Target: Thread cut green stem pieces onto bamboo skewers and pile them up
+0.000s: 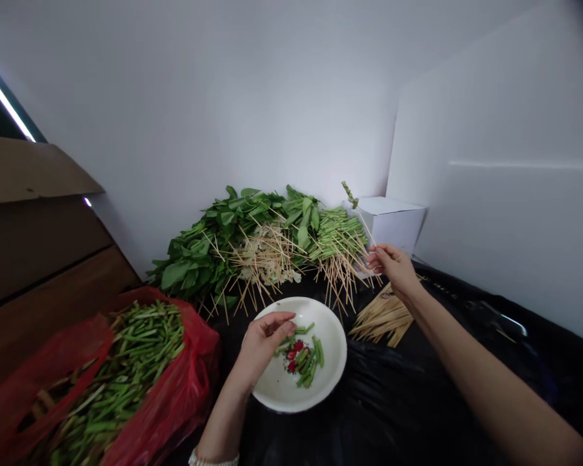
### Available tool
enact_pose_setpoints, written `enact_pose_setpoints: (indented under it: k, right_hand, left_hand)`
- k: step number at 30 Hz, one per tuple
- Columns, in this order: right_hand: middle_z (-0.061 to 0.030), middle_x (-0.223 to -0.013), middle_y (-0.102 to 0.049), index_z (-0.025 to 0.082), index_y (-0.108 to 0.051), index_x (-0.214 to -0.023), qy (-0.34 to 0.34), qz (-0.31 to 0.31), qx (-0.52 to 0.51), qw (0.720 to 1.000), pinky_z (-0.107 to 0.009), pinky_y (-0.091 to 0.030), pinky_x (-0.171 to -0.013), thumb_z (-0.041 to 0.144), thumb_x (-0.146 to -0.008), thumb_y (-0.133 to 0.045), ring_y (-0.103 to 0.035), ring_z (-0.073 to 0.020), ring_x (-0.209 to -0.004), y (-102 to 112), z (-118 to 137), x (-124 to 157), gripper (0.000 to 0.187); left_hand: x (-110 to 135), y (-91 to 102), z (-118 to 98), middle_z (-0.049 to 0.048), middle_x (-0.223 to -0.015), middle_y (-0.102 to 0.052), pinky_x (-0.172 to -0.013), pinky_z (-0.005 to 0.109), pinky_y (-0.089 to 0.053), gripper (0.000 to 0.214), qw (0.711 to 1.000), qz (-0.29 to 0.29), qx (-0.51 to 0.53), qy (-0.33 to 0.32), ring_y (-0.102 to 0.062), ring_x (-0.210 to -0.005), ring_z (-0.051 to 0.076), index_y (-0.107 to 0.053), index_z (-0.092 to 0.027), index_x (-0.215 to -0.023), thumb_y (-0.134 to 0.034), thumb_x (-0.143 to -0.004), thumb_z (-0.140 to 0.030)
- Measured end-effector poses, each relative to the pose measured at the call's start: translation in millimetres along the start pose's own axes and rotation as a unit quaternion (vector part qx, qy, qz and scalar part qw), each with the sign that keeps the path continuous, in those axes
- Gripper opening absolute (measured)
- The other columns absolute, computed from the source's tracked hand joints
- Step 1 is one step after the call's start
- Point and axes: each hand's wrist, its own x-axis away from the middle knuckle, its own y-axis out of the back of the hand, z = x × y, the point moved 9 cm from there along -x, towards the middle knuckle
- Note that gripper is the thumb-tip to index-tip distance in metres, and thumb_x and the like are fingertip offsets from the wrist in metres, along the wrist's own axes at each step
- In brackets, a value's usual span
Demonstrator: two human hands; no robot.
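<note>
My right hand pinches the lower end of a thin wooden skewer, raised and tilted up to the left. Short green vegetable pieces are threaded on its upper end. Over the left side of a white bowl is my left hand, thumb and forefinger stretched out with a small gap between them. I see nothing held there. Inside the bowl lie several cut green stem pieces, on a red flower print. Part of the bowl is hidden behind the left hand.
A red plastic bag full of cut green stems stands at left. Behind the bowl are leafy skewers, pale skewers and green-stem skewers. Bare skewers lie at right on black plastic. A white box stands behind.
</note>
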Motion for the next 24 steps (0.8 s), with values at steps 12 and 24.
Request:
enact_pose_setpoints:
  k: [12, 24]
  right_hand:
    - [-0.0084, -0.12, -0.058, 0.017, -0.055, -0.122, -0.125, 0.064, 0.179, 0.974, -0.042, -0.053, -0.085, 0.037, -0.093, -0.057, -0.06, -0.0205, -0.101, -28.2, -47.9, -65.1, 0.035]
    - [-0.0079, -0.086, -0.07, 0.018, -0.066, -0.096, 0.05, 0.066, 0.442, 0.893, -0.03, -0.042, -0.078, 0.029, -0.095, -0.039, -0.063, -0.0213, -0.086, 30.6, -7.7, -46.7, 0.029]
  left_hand:
    - [0.1, 2.7, 1.7, 0.008, -0.078, -0.076, -0.072, 0.029, -0.053, 0.034, 1.0, 0.009, 0.009, 0.004, -0.069, -0.074, 0.019, -0.077, -0.015, -0.089, -0.083, -0.064, -0.037]
    - [-3.4, 6.7, 4.8, 0.007, -0.079, -0.076, -0.074, 0.028, -0.053, 0.037, 1.0, 0.006, -0.004, 0.014, -0.069, -0.076, 0.019, -0.076, -0.015, -0.091, -0.082, -0.063, -0.039]
